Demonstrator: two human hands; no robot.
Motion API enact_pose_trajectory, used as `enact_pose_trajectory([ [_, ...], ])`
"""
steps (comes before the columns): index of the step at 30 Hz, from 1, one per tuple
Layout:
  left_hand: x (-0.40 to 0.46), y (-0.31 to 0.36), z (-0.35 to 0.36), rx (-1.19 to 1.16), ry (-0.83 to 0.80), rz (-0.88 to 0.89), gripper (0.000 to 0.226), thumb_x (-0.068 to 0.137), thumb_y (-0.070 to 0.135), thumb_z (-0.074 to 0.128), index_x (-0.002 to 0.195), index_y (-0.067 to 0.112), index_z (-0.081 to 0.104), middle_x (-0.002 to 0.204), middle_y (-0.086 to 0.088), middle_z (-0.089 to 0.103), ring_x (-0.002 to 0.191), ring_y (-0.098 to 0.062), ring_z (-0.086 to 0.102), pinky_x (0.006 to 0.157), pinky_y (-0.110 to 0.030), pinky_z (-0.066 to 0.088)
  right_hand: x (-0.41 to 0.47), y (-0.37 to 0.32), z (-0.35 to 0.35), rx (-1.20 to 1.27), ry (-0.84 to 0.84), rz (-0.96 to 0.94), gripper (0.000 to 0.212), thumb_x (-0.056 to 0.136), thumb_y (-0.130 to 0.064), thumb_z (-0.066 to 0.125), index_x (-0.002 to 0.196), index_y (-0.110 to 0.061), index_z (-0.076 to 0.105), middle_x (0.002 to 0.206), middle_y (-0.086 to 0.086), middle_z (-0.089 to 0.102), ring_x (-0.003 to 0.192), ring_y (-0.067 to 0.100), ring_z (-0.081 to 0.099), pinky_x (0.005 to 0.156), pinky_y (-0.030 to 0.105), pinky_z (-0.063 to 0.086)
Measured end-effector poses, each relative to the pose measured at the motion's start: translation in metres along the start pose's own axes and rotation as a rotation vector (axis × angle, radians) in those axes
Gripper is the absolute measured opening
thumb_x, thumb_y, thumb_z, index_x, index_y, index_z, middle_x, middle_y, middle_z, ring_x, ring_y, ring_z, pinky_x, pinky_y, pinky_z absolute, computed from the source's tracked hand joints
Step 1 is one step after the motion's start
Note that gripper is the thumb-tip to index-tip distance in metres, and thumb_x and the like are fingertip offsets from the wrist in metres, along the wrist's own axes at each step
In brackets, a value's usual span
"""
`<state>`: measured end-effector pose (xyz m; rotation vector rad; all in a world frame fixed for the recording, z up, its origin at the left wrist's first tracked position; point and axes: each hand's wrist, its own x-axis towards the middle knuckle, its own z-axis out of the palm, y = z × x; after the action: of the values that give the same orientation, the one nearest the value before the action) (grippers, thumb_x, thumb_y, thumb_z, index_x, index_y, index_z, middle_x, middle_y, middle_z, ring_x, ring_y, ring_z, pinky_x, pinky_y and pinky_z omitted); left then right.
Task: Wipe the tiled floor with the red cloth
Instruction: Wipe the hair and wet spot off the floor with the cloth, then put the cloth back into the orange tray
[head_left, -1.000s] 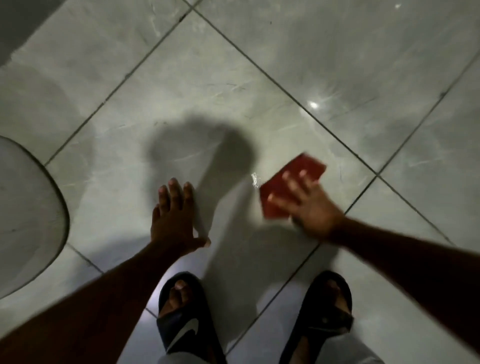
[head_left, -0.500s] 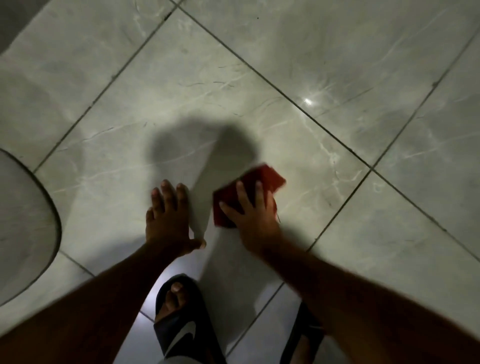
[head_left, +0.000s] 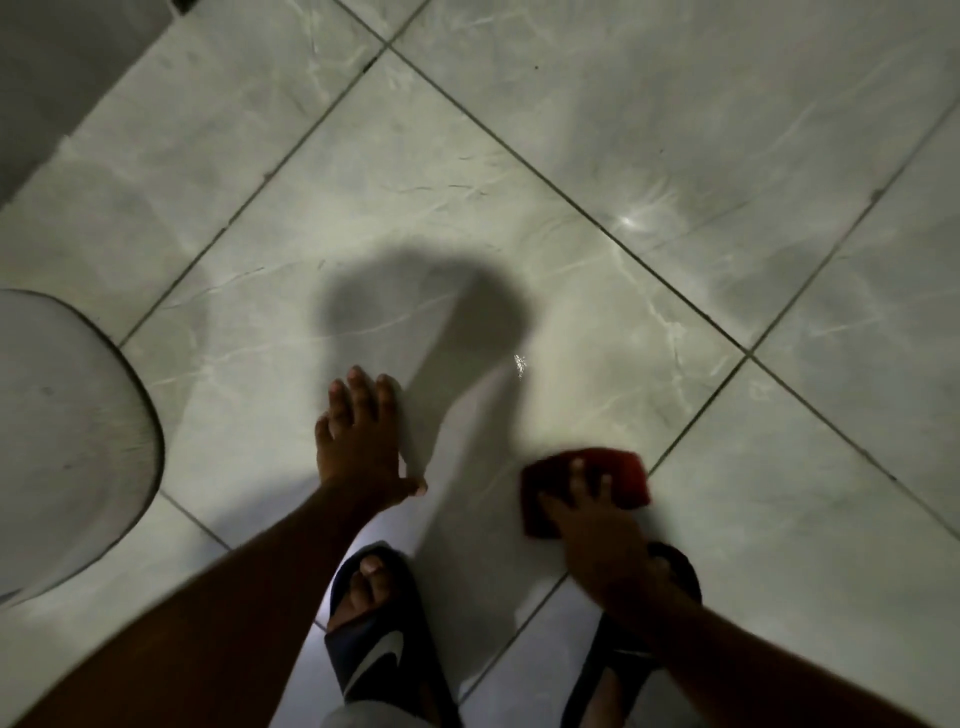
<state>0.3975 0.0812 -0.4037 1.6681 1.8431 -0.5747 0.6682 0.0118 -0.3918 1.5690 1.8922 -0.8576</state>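
Note:
The red cloth lies flat on the pale marbled tiled floor, just ahead of my right foot. My right hand presses down on the cloth with spread fingers and covers its near part. My left hand rests palm down on the same tile to the left, fingers together, holding nothing. A small wet glint shows on the tile between and beyond the two hands.
My feet in dark slides stand at the bottom: left slide, right slide partly under my right arm. A round white object sits at the left edge. Dark grout lines cross the floor diagonally.
My right hand has swept the cloth from the far right to beside my left hand, then back right and nearer to my feet. My left hand has stayed planted.

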Motion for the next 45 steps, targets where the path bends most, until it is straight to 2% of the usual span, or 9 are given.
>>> enact_pose_trajectory([
  [5, -0.048, 0.032, -0.019, -0.172, 0.001, -0.015, 0.099, 0.084, 0.057, 0.056, 0.15, 0.004, 0.005, 0.16, -0.024, 0.009, 0.148, -0.041, 0.006, 0.118, -0.051, 0.018, -0.025, -0.033, -0.053, 0.342, -0.109, -0.102, 0.064, 0.087, 0.0, 0.049, 0.143, -0.03, 0.04, 0.16, 0.017, 0.017, 0.14, 0.04, 0.029, 0.114, 0.049, 0.031],
  [9, -0.095, 0.053, -0.096, -1.188, -0.203, -0.255, 0.051, 0.093, 0.049, 0.046, 0.109, 0.005, 0.065, 0.115, -0.018, 0.068, 0.104, -0.031, 0.066, 0.089, -0.035, 0.051, -0.059, -0.079, -0.133, 0.537, 0.219, -0.234, 0.058, 0.087, -0.002, 0.051, 0.141, -0.02, 0.043, 0.149, 0.023, 0.04, 0.13, 0.039, 0.046, 0.104, 0.048, 0.044],
  [13, -0.147, 0.023, -0.177, -1.736, -0.245, -0.149, 0.041, 0.089, 0.017, 0.06, 0.127, 0.002, 0.057, 0.124, -0.025, 0.064, 0.113, -0.039, 0.063, 0.102, -0.055, 0.046, -0.087, -0.145, -0.209, 0.611, 0.272, -0.193, 0.067, 0.091, -0.016, 0.051, 0.143, -0.037, 0.013, 0.138, 0.015, 0.053, 0.115, 0.033, 0.06, 0.095, 0.041, 0.052],
  [18, -0.203, -0.058, -0.251, -1.916, 0.05, -0.146, 0.045, 0.082, 0.014, 0.063, 0.127, 0.01, 0.057, 0.12, -0.018, 0.068, 0.109, -0.034, 0.066, 0.088, -0.048, 0.056, -0.124, -0.228, -0.289, 0.742, 0.297, -0.408, 0.076, 0.078, -0.03, 0.063, 0.141, -0.034, 0.02, 0.16, 0.004, 0.013, 0.142, 0.022, 0.025, 0.104, 0.03, 0.043],
  [23, -0.26, -0.167, -0.281, -2.112, 0.246, -0.124, 0.042, 0.08, 0.012, 0.063, 0.122, 0.015, 0.061, 0.114, -0.012, 0.072, 0.104, -0.03, 0.069, 0.07, -0.041, 0.06, -0.132, -0.316, -0.353, 1.468, -0.269, -0.272, 0.026, 0.076, -0.022, 0.064, 0.101, -0.024, 0.072, 0.119, 0.003, 0.065, 0.112, 0.02, 0.055, 0.079, 0.03, 0.051],
  [31, -0.32, -0.324, -0.246, -2.004, 0.573, -0.41, 0.036, 0.084, 0.0, 0.059, 0.118, 0.012, 0.064, 0.105, -0.01, 0.075, 0.098, -0.031, 0.07, 0.081, -0.046, 0.059, -0.134, -0.513, -0.311, 1.329, -0.423, -0.267, 0.021, 0.081, -0.004, 0.067, 0.101, -0.008, 0.073, 0.097, 0.011, 0.074, 0.086, 0.019, 0.069, 0.073, 0.034, 0.054],
  [35, -0.32, -0.37, -0.214, -1.657, 0.793, -0.594, 0.026, 0.083, -0.003, 0.064, 0.103, 0.013, 0.069, 0.087, 0.003, 0.078, 0.088, -0.028, 0.072, 0.069, -0.026, 0.058, -0.119, -0.582, -0.268, 1.186, -0.386, -0.28, 0.03, 0.078, -0.003, 0.071, 0.108, -0.006, 0.069, 0.095, 0.01, 0.069, 0.084, 0.016, 0.063, 0.078, 0.023, 0.051],
  [39, -0.297, -0.389, -0.187, -1.555, 0.704, -0.685, 0.03, 0.083, -0.001, 0.062, 0.112, 0.004, 0.066, 0.108, -0.027, 0.07, 0.097, -0.042, 0.068, 0.084, -0.051, 0.055, -0.103, -0.616, -0.239, 1.094, -0.381, -0.235, 0.048, 0.076, -0.008, 0.073, 0.122, -0.013, 0.061, 0.102, 0.005, 0.067, 0.085, 0.014, 0.062, 0.068, 0.019, 0.046],
  [45, -0.278, -0.383, -0.183, -1.539, 0.554, -0.764, 0.032, 0.087, 0.007, 0.06, 0.119, 0.004, 0.063, 0.106, -0.015, 0.069, 0.093, -0.03, 0.067, 0.073, -0.033, 0.054, -0.108, -0.612, -0.232, 1.101, -0.357, -0.254, 0.048, 0.079, -0.011, 0.07, 0.125, -0.019, 0.061, 0.12, 0.003, 0.065, 0.092, 0.011, 0.06, 0.069, 0.014, 0.046],
])
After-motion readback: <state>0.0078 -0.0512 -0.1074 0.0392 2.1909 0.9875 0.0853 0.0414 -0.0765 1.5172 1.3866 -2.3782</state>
